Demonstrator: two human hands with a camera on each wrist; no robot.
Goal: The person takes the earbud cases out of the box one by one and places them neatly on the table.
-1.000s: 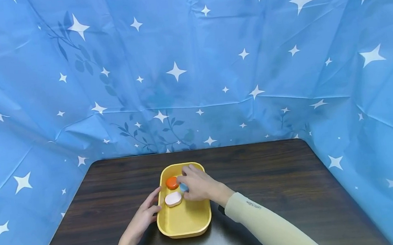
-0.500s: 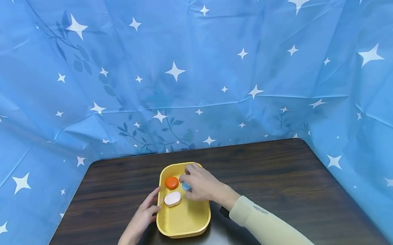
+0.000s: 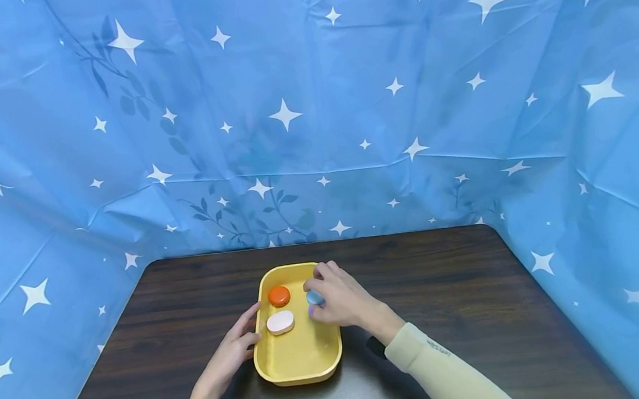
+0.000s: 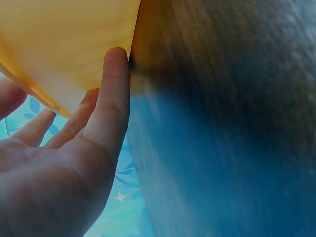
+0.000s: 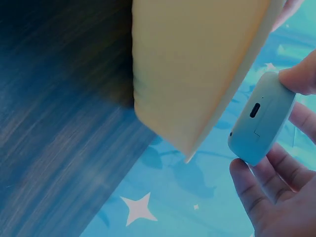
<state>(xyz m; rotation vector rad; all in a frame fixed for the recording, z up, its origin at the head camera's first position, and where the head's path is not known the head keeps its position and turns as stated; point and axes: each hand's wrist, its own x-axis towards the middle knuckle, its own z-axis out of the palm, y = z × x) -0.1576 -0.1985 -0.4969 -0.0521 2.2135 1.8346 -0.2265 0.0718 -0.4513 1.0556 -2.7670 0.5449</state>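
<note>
A light blue earbud charging case (image 5: 264, 118) with a small port on its side is pinched between the thumb and fingers of my right hand (image 3: 340, 297). In the head view that case is partly hidden by the hand, over the right side of a yellow tray (image 3: 301, 371). Inside the tray lie an orange rounded object (image 3: 279, 296) and, nearer me, a pinkish-white oval one (image 3: 280, 323). My left hand (image 3: 233, 352) touches the tray's left side from outside. Its fingers (image 4: 116, 79) look fairly straight against the wall in the left wrist view.
The tray stands on a dark wood-grain table (image 3: 433, 298). Behind and around the table hangs a blue cloth (image 3: 335, 121) with white stars and leaf prints.
My right hand has moved right and slightly up with the blue case, away from the orange object. The left hand and tray are nearly still.
</note>
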